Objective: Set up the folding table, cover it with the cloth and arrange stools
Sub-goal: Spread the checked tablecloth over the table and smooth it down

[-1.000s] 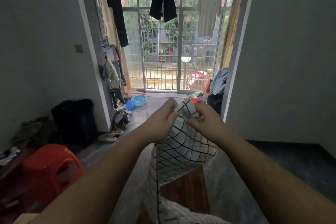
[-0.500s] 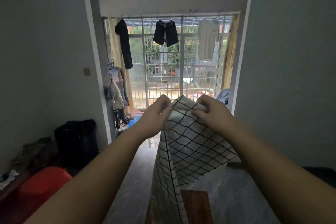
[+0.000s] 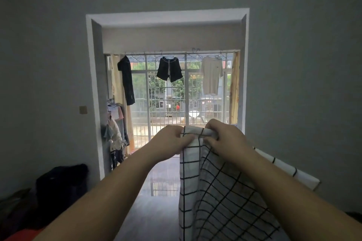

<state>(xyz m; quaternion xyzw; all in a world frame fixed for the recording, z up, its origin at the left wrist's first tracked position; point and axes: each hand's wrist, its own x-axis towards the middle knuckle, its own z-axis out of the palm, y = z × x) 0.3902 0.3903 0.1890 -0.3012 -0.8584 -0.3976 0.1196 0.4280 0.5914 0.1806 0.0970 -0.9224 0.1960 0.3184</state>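
The left hand (image 3: 170,142) and the right hand (image 3: 227,139) are held up close together at chest height. Each has its fingers curled over the top edge of the cloth (image 3: 219,197), pinching it between fingers and thumb. The short stretch of edge between the two hands is bunched into a roll.

The cloth is white with a black grid. It hangs from the hands in the air in loose folds and runs down past the bottom of the view, with one flap trailing out to the right behind the right forearm. It is not opened out and touches nothing that can be seen.

Below it is bare floor (image 3: 156,211). Beyond are a doorway (image 3: 94,84) and hanging clothes (image 3: 169,71) at a barred window. A dark bag (image 3: 60,184) sits at the left wall, and a red sliver (image 3: 25,234) shows in the bottom left corner, too little to name.

The table is out of view, so whether it is set up cannot be told. The covering step looks barely begun. The cloth has yet to be spread and laid over the table, and the stools then need arranging.
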